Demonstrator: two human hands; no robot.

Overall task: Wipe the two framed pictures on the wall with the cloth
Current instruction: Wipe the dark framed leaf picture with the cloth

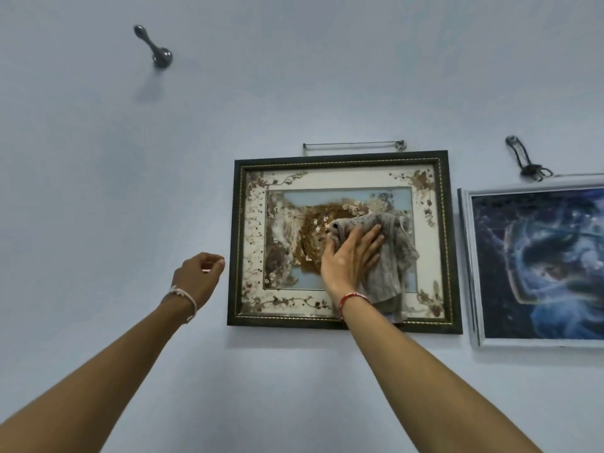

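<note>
A thin white cord bracelet (184,300) is worn below the left hand (199,276); a red-and-white thread band (351,299) is tied below the right hand (349,256). The left forearm (108,364) and the right forearm (425,380) are left bare.

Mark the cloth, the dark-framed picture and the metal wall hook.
cloth (389,273), head view, hanging folds in its lower half.
dark-framed picture (255,223), head view, left floral mat.
metal wall hook (151,44), head view, middle of its stem.
</note>
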